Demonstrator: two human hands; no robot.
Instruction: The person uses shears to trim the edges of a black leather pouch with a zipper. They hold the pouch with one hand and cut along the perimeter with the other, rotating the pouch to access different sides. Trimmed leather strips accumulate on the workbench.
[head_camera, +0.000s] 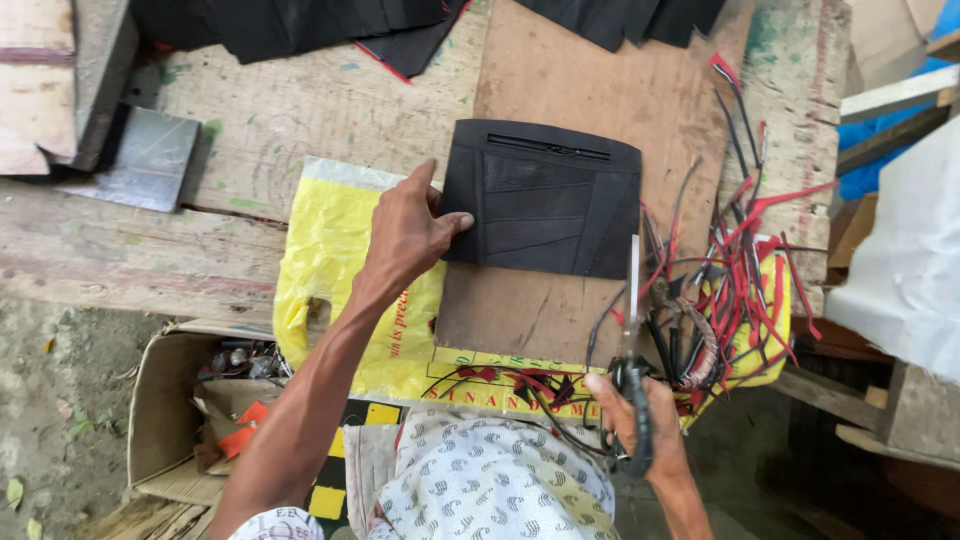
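A black, roughly square piece of stitched material (545, 200) lies flat on a brown board (600, 90). My left hand (408, 232) presses on its left edge, fingers spread and thumb on the piece. My right hand (645, 420) grips the black handles of a pair of scissors (634, 330), whose blade points away from me along the piece's right edge.
Thin red and black offcut strips (730, 270) pile up at the right on a yellow plastic bag (330, 250). More black pieces (300, 25) lie at the far side of the wooden bench (140, 250). A cardboard box of scraps (190, 410) sits at lower left.
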